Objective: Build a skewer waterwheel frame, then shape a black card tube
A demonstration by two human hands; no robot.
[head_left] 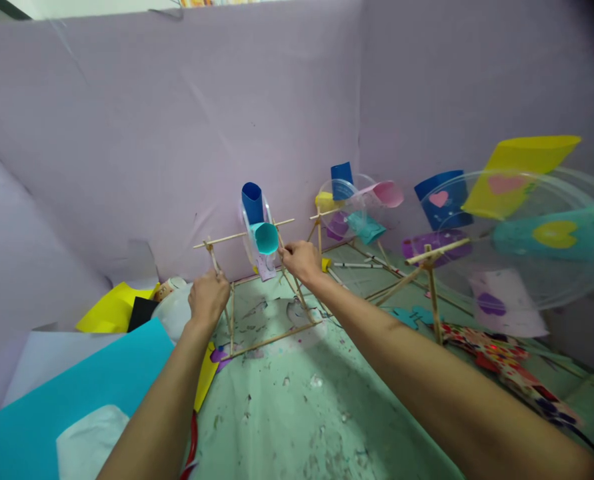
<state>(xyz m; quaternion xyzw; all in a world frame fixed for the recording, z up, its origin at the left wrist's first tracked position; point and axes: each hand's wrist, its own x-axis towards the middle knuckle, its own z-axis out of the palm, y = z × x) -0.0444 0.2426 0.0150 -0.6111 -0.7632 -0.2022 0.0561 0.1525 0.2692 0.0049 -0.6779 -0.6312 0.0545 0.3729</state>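
Note:
A small wheel model of thin wooden sticks (271,337) stands on the green, glue-spotted mat (301,407). Its clear disc carries a dark blue paper cup (252,201) and a teal paper cup (267,238). My left hand (209,298) is closed around the left upright of the stick frame. On the right side, my right hand (301,260) pinches the frame where the horizontal axle stick (227,238) meets it.
Two more paper-cup wheels stand to the right, one at the back (357,203), a large one close by (517,220). Teal (77,400), yellow (109,310) and black paper sheets lie at the left. Patterned paper (507,367) lies at right. Purple fabric walls enclose the space.

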